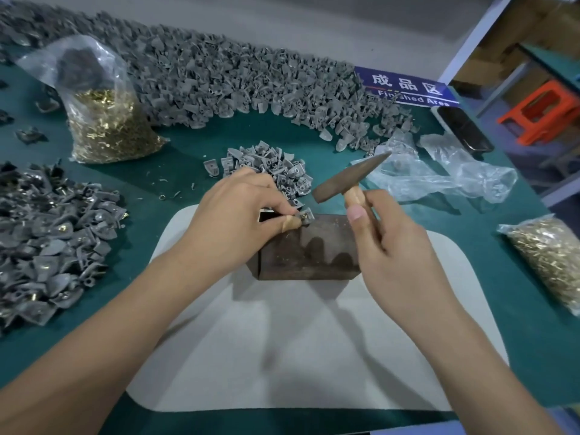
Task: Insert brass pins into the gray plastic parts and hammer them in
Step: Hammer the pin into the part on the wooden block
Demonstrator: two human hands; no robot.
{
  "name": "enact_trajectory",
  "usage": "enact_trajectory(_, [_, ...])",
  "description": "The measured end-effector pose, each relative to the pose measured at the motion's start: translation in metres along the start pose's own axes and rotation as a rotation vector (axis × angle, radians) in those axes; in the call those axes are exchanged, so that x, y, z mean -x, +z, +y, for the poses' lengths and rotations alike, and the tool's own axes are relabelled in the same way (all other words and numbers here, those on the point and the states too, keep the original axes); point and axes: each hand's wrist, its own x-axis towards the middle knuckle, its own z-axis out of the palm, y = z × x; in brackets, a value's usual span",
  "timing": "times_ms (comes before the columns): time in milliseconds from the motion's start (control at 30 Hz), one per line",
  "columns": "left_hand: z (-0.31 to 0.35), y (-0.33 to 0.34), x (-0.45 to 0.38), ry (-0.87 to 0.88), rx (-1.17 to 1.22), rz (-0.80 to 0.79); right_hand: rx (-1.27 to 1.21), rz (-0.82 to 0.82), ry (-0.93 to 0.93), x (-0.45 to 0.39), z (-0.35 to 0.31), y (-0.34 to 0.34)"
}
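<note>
My left hand (238,215) pinches a small gray plastic part (307,215) against the top far edge of a dark metal block (309,249); a brass pin shows in the part by my taped thumb. My right hand (389,233) grips the wooden handle of a small hammer (348,178), whose dark head hangs tilted above and just right of the part. A small heap of gray parts (270,169) lies right behind my left hand.
The block stands on a white mat (282,356) over a green table. One open bag of brass pins (106,127) stands far left, another bag (552,259) lies right. Large gray part piles sit left (47,246) and along the back (235,80). Crumpled plastic (439,174) lies right.
</note>
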Motion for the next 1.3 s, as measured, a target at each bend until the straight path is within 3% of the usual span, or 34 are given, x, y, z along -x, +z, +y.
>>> enact_trajectory(100, [0.000, 0.000, 0.001, -0.010, 0.000, 0.002, 0.056, -0.085, 0.002, 0.000, 0.000, 0.000])
enact_trajectory(200, [0.000, 0.000, 0.001, -0.018, 0.003, 0.002, 0.028, 0.006, -0.010, 0.001, 0.000, -0.002])
enact_trajectory(333, [0.000, -0.001, 0.001, -0.023, 0.003, 0.004, 0.057, -0.072, -0.009, 0.000, 0.001, -0.004])
enact_trajectory(433, [-0.001, -0.002, 0.001, -0.035, 0.013, 0.010, -0.007, 0.048, -0.019, 0.001, 0.000, -0.003])
enact_trajectory(567, [-0.001, -0.002, 0.001, -0.045, 0.005, 0.006, 0.031, -0.060, -0.023, 0.004, -0.003, -0.001])
enact_trajectory(667, [-0.002, -0.002, 0.000, -0.041, -0.003, -0.001, -0.003, 0.040, -0.022, 0.004, -0.005, 0.000])
enact_trajectory(800, [-0.003, -0.002, 0.001, -0.045, 0.007, -0.010, 0.049, -0.040, -0.025, 0.003, -0.007, 0.001])
enact_trajectory(900, [-0.004, -0.004, 0.000, -0.031, 0.004, -0.023, -0.019, 0.093, -0.027, 0.005, -0.009, 0.001])
enact_trajectory(1000, [-0.004, -0.004, -0.001, 0.005, -0.031, -0.019, 0.082, -0.052, -0.018, 0.006, -0.007, 0.001])
enact_trajectory(1133, [-0.006, -0.005, -0.003, 0.039, -0.045, -0.020, 0.024, 0.072, -0.030, 0.006, -0.007, 0.000])
enact_trajectory(1233, [-0.007, -0.005, -0.003, 0.048, -0.049, -0.026, 0.063, -0.021, -0.031, 0.008, -0.009, 0.003])
enact_trajectory(1300, [-0.007, -0.005, -0.003, 0.051, -0.048, -0.031, 0.036, 0.045, -0.043, 0.008, -0.009, 0.004])
